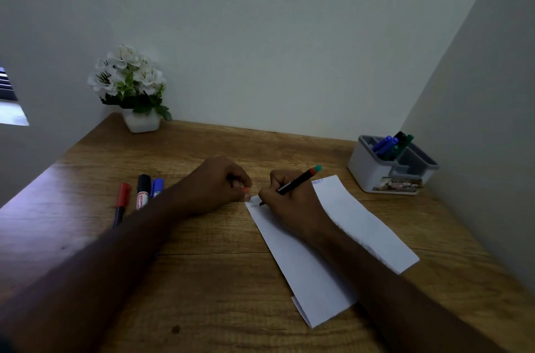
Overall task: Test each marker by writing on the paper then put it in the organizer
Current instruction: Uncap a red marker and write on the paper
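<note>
A folded white paper [350, 225] lies on the wooden desk, with small writing near its far corners. My right hand [292, 202] grips a black marker [298, 180] with a red band and green end, its tip touching the paper's near-left corner. My left hand [223, 182] rests just left of the paper, fingers curled around a small orange-red piece that looks like the marker's cap [246, 189]. Three markers lie at the left: red [122, 199], black [143, 189] and blue [156, 187]. A grey organizer [376, 172] at the far right holds blue, black and green markers [393, 144].
A white pot of white flowers [136, 92] stands in the desk's far left corner. Walls close in behind and on the right, right next to the organizer. The desk's left edge [43, 176] runs diagonally past the loose markers.
</note>
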Demonstrator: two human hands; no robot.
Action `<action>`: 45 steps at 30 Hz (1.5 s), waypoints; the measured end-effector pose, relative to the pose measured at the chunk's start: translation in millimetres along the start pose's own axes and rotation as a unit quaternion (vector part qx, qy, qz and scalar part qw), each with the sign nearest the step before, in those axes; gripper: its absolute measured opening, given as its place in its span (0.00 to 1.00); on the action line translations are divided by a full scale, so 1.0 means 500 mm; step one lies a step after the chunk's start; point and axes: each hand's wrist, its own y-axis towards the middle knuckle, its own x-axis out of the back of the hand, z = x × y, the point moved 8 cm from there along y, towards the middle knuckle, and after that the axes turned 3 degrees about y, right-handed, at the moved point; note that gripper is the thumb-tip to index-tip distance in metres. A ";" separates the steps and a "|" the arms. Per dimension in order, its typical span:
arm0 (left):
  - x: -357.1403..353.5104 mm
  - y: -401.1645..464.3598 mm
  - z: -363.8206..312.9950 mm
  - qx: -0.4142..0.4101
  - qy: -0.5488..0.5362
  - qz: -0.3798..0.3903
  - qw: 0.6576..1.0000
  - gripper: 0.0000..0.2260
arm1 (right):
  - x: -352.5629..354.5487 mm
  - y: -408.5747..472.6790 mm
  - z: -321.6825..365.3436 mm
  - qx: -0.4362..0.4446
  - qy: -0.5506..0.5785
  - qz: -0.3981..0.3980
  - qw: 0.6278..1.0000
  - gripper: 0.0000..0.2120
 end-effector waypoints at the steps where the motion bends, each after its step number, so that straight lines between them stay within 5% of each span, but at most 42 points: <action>1: 0.000 0.000 0.000 -0.001 -0.001 0.001 1.000 0.11 | 0.001 0.000 -0.002 -0.002 0.000 -0.001 1.000 0.15; 45: -0.002 0.001 0.008 0.009 -0.001 0.004 1.000 0.11 | 0.012 0.002 -0.013 -0.034 -0.033 -0.018 0.999 0.13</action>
